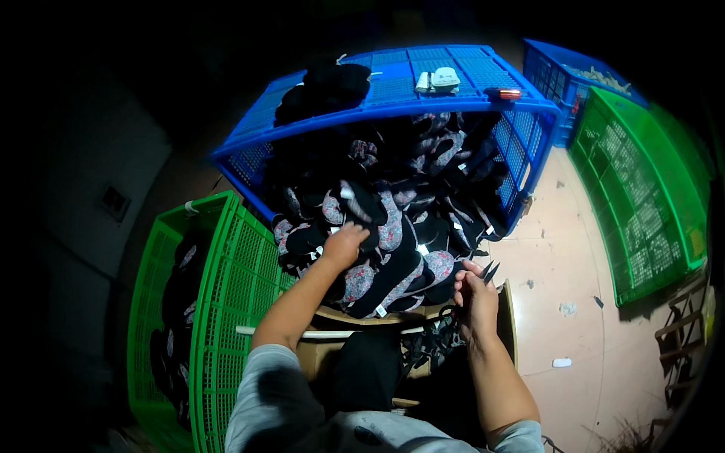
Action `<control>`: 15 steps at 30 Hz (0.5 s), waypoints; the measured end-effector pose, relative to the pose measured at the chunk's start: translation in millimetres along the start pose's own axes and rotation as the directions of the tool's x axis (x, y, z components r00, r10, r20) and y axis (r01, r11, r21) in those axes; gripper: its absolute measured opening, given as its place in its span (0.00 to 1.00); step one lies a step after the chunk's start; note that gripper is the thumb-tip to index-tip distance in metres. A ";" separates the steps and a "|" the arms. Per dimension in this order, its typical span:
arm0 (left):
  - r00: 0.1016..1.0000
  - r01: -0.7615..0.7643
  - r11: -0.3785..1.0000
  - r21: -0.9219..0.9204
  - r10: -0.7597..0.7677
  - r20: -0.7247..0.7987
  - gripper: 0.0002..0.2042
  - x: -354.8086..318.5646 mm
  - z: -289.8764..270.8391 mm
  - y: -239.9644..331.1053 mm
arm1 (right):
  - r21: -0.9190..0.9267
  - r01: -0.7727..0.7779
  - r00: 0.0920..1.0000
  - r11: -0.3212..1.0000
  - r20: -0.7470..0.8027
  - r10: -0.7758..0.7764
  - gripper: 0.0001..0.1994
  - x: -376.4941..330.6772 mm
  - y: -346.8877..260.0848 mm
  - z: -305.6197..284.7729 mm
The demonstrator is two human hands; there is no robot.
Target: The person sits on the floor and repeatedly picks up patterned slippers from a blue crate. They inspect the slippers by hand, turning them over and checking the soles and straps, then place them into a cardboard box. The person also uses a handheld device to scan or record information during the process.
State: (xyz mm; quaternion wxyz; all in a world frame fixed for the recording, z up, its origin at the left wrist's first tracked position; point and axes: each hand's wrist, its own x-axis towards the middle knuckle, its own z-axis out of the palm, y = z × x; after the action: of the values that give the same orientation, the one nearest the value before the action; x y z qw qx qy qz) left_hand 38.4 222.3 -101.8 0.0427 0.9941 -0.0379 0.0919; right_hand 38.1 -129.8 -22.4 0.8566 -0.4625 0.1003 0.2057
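A big heap of slipper-shaped black fabric pieces point(396, 275) with pink-and-grey floral lining spills toward me; small white tags show on several. My left hand point(346, 247) is closed on the near end of one black floral-lined piece point(361, 202) lying on top of the heap. To the right of the heap, my right hand point(479, 302) is curled round a small pair of thread snips point(491, 272), the dark pointed blades sticking up past the fingers. Its palm partly hides the handles.
A blue crate point(540, 113) on its side surrounds the heap; black pieces point(325, 87) and a white item point(439, 80) lie on top. Green crates stand left point(215, 302) and right point(634, 189). A cardboard box point(507, 325) with dark scraps sits before me.
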 end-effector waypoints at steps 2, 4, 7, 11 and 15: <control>0.990 0.034 0.999 0.006 -0.033 -0.135 0.26 1.9 -29.4 -11.5 | -0.017 -0.007 1.000 1.000 0.008 0.007 0.15 -1.0 5.6 -1.1; 0.972 0.053 0.998 0.017 -0.048 -0.232 0.26 -2.7 -64.1 -21.8 | -0.009 -0.021 1.000 1.000 0.000 0.021 0.15 -0.9 12.0 1.3; 0.933 0.007 0.999 -0.035 -0.019 -0.359 0.22 -23.0 -120.4 -26.3 | -0.018 -0.037 0.999 0.999 0.010 0.037 0.15 -5.6 22.1 3.1; 0.903 -0.274 0.960 -0.052 0.238 -0.357 0.16 -72.5 -186.3 32.9 | -0.145 0.000 0.994 0.989 0.112 0.017 0.13 -14.3 43.8 -2.0; 0.768 -0.637 0.759 -0.133 0.611 -0.191 0.05 -156.7 -195.9 94.4 | -0.226 0.058 0.954 0.972 0.298 0.012 0.12 -51.2 72.6 -2.0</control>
State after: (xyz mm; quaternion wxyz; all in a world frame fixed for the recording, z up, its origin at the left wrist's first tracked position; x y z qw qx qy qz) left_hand -158.3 157.1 68.3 0.1066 0.9069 -0.3731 0.1640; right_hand -40.1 -109.3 -59.5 0.8042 -0.5245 -0.0601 0.2732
